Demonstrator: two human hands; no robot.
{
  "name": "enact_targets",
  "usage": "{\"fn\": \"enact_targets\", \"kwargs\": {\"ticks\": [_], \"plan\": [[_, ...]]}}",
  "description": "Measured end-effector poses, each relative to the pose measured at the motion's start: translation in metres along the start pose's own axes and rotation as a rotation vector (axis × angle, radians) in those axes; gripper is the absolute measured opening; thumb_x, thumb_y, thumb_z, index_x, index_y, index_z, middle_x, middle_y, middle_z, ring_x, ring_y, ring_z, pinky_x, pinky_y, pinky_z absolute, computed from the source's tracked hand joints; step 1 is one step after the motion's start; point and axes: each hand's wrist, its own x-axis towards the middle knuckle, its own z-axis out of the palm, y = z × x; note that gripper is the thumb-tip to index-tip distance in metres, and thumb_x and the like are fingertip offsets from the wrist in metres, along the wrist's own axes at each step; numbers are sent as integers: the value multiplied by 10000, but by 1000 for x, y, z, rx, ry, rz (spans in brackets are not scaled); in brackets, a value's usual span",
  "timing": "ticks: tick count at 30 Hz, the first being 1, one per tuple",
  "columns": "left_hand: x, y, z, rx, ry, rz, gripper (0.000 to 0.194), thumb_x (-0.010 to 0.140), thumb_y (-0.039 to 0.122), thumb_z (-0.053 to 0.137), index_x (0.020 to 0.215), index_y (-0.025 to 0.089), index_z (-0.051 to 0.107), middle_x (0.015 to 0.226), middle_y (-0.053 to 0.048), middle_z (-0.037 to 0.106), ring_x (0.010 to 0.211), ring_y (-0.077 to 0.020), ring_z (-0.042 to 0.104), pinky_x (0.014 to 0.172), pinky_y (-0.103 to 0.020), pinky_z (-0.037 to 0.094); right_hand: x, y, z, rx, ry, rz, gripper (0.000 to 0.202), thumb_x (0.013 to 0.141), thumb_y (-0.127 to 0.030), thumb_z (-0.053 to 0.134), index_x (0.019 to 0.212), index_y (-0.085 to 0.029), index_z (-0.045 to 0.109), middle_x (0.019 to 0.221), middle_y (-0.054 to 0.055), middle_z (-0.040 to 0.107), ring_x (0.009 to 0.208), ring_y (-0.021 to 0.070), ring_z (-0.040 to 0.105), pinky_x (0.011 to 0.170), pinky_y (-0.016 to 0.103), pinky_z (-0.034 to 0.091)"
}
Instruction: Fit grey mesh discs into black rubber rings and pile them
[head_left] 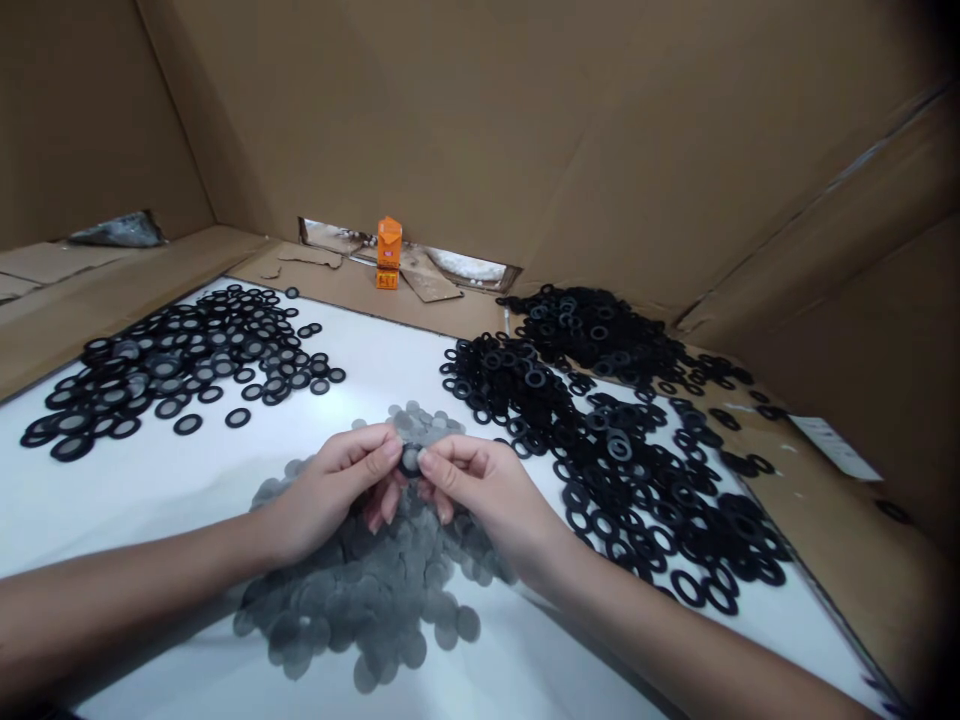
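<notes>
Between my two hands is a black rubber ring with a grey mesh disc in it (410, 460), held over the middle of the white board. My left hand (349, 475) pinches its left edge with thumb and finger. On its right edge the thumb and finger of my right hand (472, 480) are closed. Beneath both hands spreads a heap of loose grey mesh discs (367, 590), partly hidden by them. To the right lies a big pile of black rubber rings (645, 490). Rings with grey discs in them (202, 350) form another pile at the left.
The white board (150, 510) lies inside tall cardboard walls (480, 130). An orange small box (388, 250) stands at the back near a cut-out slot. More black rings (592, 325) are heaped on the cardboard at the back right, near a white paper strip (836, 447).
</notes>
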Motion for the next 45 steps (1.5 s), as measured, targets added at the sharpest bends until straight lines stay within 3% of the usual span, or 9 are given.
{"fn": "enact_targets", "kwargs": {"ticks": [7, 11, 17, 21, 29, 33, 38, 45], "plan": [[0, 6, 0, 185, 39, 29, 386, 940, 391, 428, 636, 157, 474, 515, 34, 532, 481, -75, 488, 505, -189, 394, -4, 3, 0, 235, -31, 131, 316, 754, -456, 691, 647, -164, 634, 491, -34, 513, 548, 103, 509, 619, 237, 409], [-1, 4, 0, 296, 71, 110, 374, 944, 356, 425, 626, 163, 458, 511, 41, 527, 484, -70, 485, 509, -185, 383, -3, 3, 0, 220, -4, 100, 332, 739, -468, 701, 613, -173, 611, 442, -45, 489, 531, 106, 516, 655, 253, 436], [-2, 3, -1, 384, 103, 156, 367, 943, 321, 415, 613, 167, 462, 512, 37, 530, 487, -75, 489, 508, -188, 381, -2, -2, 2, 112, 4, 99, 296, 596, -384, 815, 621, -160, 624, 545, -38, 577, 462, 69, 462, 496, 216, 343], [-3, 3, 0, 495, 139, 191, 345, 913, 263, 447, 582, 172, 418, 474, 48, 489, 451, -69, 437, 468, -184, 339, -4, -3, 4, 95, 61, 125, 268, 613, -356, 802, 594, -145, 638, 482, -40, 549, 443, 63, 433, 464, 204, 295], [-2, -1, 1, 674, 157, 367, 330, 867, 187, 480, 588, 183, 302, 493, 79, 301, 448, -55, 294, 442, -180, 255, -7, -1, 4, 155, 30, 148, 262, 597, -335, 809, 576, -149, 625, 518, -13, 605, 447, 65, 450, 464, 202, 307], [-2, 4, -2, 659, 126, 328, 345, 894, 228, 443, 576, 181, 318, 480, 73, 311, 442, -63, 309, 450, -199, 265, -6, -6, 3, 81, 70, 143, 295, 562, -346, 823, 568, -153, 600, 474, -37, 566, 421, 60, 431, 457, 202, 308], [-1, 7, -8, 455, -15, 184, 365, 946, 347, 366, 638, 167, 442, 544, 31, 499, 516, -89, 465, 511, -205, 359, -3, -9, 2, 16, 69, 135, 285, 549, -354, 824, 611, -161, 623, 478, -57, 539, 420, 60, 427, 447, 203, 315], [4, 9, -8, 424, -19, 109, 192, 884, 350, 503, 830, 167, 518, 578, 42, 516, 519, -98, 483, 491, -207, 367, -2, -11, 3, -70, 83, 79, 245, 578, -363, 789, 596, -168, 643, 494, -53, 522, 435, 71, 428, 449, 219, 327]]}}
